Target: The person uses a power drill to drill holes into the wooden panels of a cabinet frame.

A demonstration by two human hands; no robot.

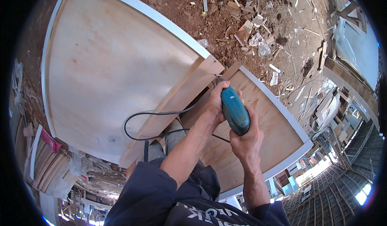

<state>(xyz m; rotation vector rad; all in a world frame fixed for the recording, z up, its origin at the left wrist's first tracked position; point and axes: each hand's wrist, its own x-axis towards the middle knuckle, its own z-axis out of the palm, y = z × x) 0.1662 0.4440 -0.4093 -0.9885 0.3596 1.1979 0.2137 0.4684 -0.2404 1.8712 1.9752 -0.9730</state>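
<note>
My left hand [219,101] is closed round the front of a teal corded power tool [234,109], and my right hand [246,135] grips its rear. The tool's dark nose points up toward the end of a light wooden strip [175,101] along the side of a large white-edged panel [100,60] on the left; whether it touches the wood I cannot tell. A smaller white-edged panel [266,133] lies beneath and right of the tool. Its black cable [141,113] loops over the left panel and between my forearms.
Reddish dirt [221,20] strewn with wood scraps and plastic bits borders the panels at the top and right. Timber framing [350,76] and pale sheeting stand at the far right. Stacked boards [46,169] and a pink bag [50,141] lie at the lower left. My legs show below me between the panels.
</note>
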